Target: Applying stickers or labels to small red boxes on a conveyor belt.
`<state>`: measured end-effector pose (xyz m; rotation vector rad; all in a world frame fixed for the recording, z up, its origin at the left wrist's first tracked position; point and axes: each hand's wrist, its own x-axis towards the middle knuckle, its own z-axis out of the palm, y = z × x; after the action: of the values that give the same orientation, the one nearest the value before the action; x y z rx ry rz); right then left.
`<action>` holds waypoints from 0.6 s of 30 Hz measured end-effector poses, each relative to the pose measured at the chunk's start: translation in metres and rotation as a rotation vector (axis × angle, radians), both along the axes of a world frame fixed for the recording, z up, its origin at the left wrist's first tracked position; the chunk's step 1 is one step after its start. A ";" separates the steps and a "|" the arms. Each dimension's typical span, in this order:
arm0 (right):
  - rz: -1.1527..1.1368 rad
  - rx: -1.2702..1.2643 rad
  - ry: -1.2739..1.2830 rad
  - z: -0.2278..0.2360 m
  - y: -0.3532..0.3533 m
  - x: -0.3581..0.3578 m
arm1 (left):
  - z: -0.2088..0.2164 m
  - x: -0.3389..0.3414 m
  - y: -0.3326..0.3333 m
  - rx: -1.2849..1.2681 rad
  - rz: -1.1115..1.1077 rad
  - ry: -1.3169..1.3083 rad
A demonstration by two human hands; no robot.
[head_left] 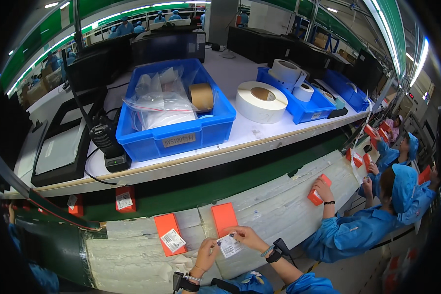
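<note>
A white printed label (pixel 231 248) is stretched between my two hands at the near edge of the work surface. My left hand (pixel 206 256) pinches its left side, with the fingers closed. From the right, my right hand (pixel 250 238) grips its upper edge, fingers bent over it. Just beyond the label lies an orange-red box (pixel 223 218), whose visible top bears no label; the right fingertips overlap its lower end. To the left rests another orange-red box (pixel 169 230) with a white label on it. Crumpled pale paper (pixel 181 264) lies beside my left wrist.
Beyond a green belt (pixel 259 171), a white shelf holds a blue bin (pixel 176 139) of bags and tape, a large label roll (pixel 261 103) and a two-way radio (pixel 105 139). Labelled boxes sit at left. At right, a co-worker (pixel 357 225) handles an orange-red box (pixel 318 190).
</note>
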<state>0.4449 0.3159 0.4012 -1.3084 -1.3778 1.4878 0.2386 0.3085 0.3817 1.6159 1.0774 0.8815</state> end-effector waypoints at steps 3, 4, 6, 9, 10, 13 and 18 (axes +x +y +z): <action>0.078 -0.116 -0.142 0.004 -0.005 -0.011 | -0.025 0.009 -0.004 -0.108 0.027 -0.361; 0.090 -0.019 0.007 -0.001 -0.008 -0.020 | -0.032 0.010 -0.006 -0.109 0.028 -0.362; 0.135 -0.044 0.239 -0.008 -0.010 -0.030 | -0.038 0.014 -0.010 -0.601 -0.008 -0.722; 0.069 0.057 0.238 -0.019 -0.010 -0.043 | -0.045 0.023 -0.011 -0.672 0.005 -0.879; 0.068 0.056 0.237 -0.025 -0.010 -0.046 | -0.046 0.026 -0.010 -0.673 0.005 -0.880; -0.018 0.080 0.257 -0.034 -0.009 -0.050 | -0.044 0.030 -0.002 -0.683 0.135 -0.963; -0.148 0.011 0.316 -0.020 -0.010 -0.037 | -0.038 0.013 0.021 -0.638 0.428 -1.032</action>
<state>0.4074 0.3056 0.3808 -1.0868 -1.0620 1.5075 0.2520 0.3298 0.3436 0.2750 0.7977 1.2656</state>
